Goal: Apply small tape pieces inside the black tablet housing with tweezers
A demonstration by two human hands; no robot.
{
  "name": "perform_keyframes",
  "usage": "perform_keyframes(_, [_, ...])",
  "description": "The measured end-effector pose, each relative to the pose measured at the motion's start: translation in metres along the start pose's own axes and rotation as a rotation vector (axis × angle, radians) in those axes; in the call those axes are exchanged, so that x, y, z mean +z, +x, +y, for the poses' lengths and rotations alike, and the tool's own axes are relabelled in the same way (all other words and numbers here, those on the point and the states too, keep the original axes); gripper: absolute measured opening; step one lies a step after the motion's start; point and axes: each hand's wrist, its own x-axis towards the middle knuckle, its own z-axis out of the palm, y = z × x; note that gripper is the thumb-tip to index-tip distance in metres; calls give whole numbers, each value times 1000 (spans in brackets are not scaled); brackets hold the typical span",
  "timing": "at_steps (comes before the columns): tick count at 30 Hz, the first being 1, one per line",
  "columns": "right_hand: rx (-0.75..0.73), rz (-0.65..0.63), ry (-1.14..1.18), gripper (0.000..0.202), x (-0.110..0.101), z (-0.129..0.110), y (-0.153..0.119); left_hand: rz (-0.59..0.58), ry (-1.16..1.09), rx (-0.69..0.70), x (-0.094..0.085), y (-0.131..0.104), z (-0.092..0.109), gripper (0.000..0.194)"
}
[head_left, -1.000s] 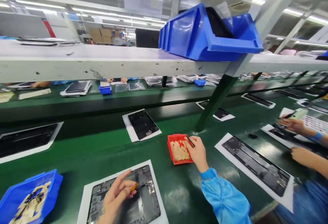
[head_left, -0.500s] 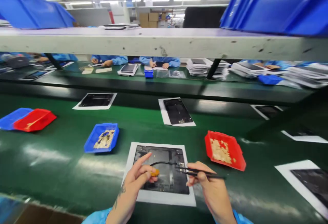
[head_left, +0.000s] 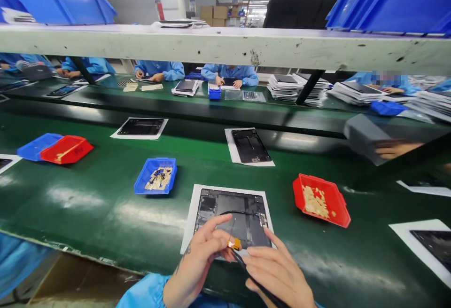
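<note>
Between the thumb and fingers of the left hand (head_left: 202, 254), a small orange piece (head_left: 236, 244) is pinched above the near part of a black panel (head_left: 229, 200). Its visible end is directed rightward, towards the right hand (head_left: 282, 275); its full long axis is hidden by the fingers. Dark tweezers (head_left: 262, 288) are held in the right hand, slanting away from the wearer and leftward, so that the orange piece is approached from its near right side; whether it is touched by the tips cannot be told. A black cable (head_left: 240, 212) is seen curving across the panel beyond the fingers, towards small parts (head_left: 261, 220) at the right edge. The panel is laid flat on a white sheet (head_left: 189, 223), by which the green bench (head_left: 105, 232) is covered in part. Pale pieces are contained in a blue tray (head_left: 138, 186) to the left and a red tray (head_left: 342, 216) to the right. Overhead, a pale shelf (head_left: 169, 44) is crossed by the view; across the bench, blue-sleeved people (head_left: 160, 70) are seated.
</note>
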Motion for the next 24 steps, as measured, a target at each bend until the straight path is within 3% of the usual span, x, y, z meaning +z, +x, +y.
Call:
perform_keyframes(7, [-187, -58, -152, 56, 0, 3, -2, -28, -56, -38, -1, -2, 1, 49])
perform_keyframes(13, [-361, -41, -232, 15, -1, 4, 12, -45, -68, -24, -4, -3, 0, 47])
perform_keyframes(24, [-324, -86, -209, 16, 1, 8, 15, -65, -89, -35, -9, 2, -2, 47])
